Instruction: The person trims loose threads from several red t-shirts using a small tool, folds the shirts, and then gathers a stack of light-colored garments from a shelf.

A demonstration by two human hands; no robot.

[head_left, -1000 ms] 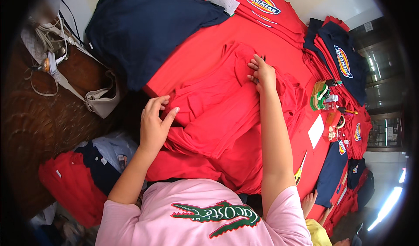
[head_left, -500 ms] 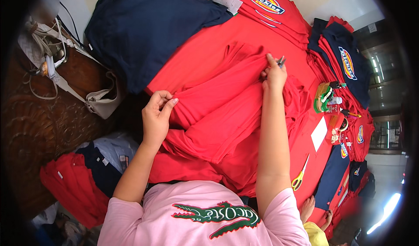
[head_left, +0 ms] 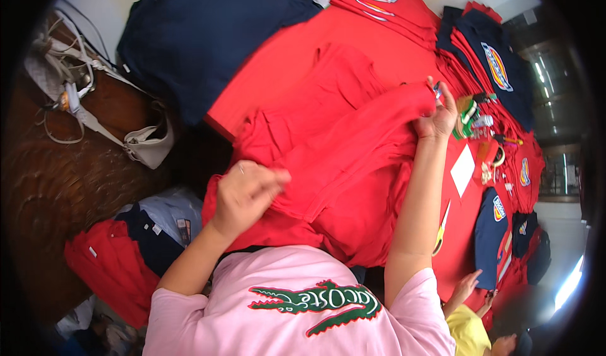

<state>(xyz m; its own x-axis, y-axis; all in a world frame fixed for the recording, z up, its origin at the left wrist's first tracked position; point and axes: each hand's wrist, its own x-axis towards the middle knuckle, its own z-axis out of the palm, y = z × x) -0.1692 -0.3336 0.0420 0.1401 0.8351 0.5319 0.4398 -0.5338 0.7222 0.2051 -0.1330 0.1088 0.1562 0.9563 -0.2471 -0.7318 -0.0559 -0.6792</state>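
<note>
A loose red garment [head_left: 353, 144] lies bunched and folded over the red-covered table in front of me. My right hand [head_left: 437, 115] is raised at its right end, fingers closed on the cloth and pulling one part of it taut. A small metal tool [head_left: 437, 90] pokes out between those same fingers; most of it is hidden. Over the garment's lower left part is my left hand [head_left: 247, 195], fingers bent and smeared by motion. Whether it pinches any cloth cannot be made out.
Navy garments [head_left: 214, 40] cover the far left. Folded red shirts [head_left: 391, 9] are stacked at the back, more at right. Yellow-handled scissors [head_left: 440, 236], white paper [head_left: 463, 170] and a green container [head_left: 467, 117] lie right. Another person's hand [head_left: 466, 288] shows lower right.
My right hand has moved right and slightly nearer, drawing the cloth along. My left hand has come off the garment's left edge and moved nearer and to the right.
</note>
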